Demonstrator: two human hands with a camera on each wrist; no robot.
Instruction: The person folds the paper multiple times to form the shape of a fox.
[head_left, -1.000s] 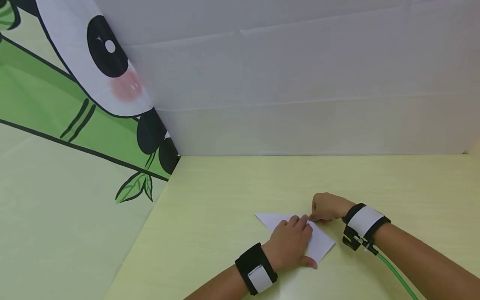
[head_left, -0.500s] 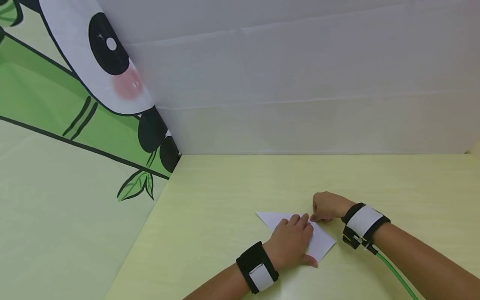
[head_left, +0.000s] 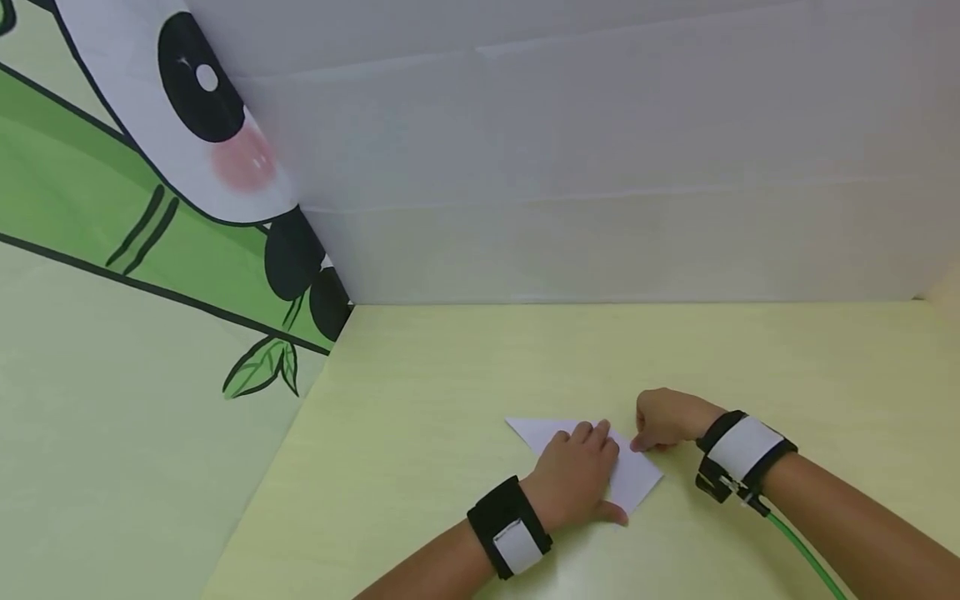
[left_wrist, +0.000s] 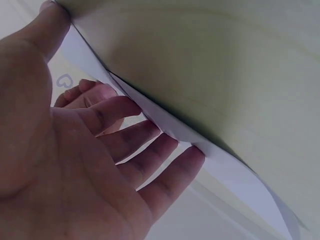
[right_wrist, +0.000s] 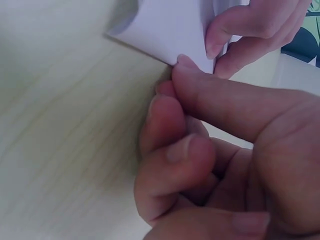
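A folded sheet of white paper (head_left: 633, 477) with pointed corners lies on the table. My left hand (head_left: 573, 479) rests over it, fingers spread and fingertips pressing near its far edge, the thumb reaching to the near corner. The left wrist view shows that hand (left_wrist: 95, 145) with the paper (left_wrist: 235, 177) under its fingertips. At the paper's right-hand edge is my right hand (head_left: 667, 418), fingers curled. In the right wrist view the right thumb and forefinger (right_wrist: 165, 117) meet at the edge of the paper (right_wrist: 167, 30). The left palm covers the paper's middle.
The pale wood-grain table (head_left: 450, 367) extends around the paper. A white sheet-covered wall (head_left: 600, 167) stands behind it, and a printed cloth (head_left: 112, 333) hangs on the left. A green cable (head_left: 806, 550) trails from the right wristband (head_left: 746, 450).
My right hand has slid a little to the right and nearer along the paper's edge. The left hand keeps its place on the paper; the whole view has shifted slightly.
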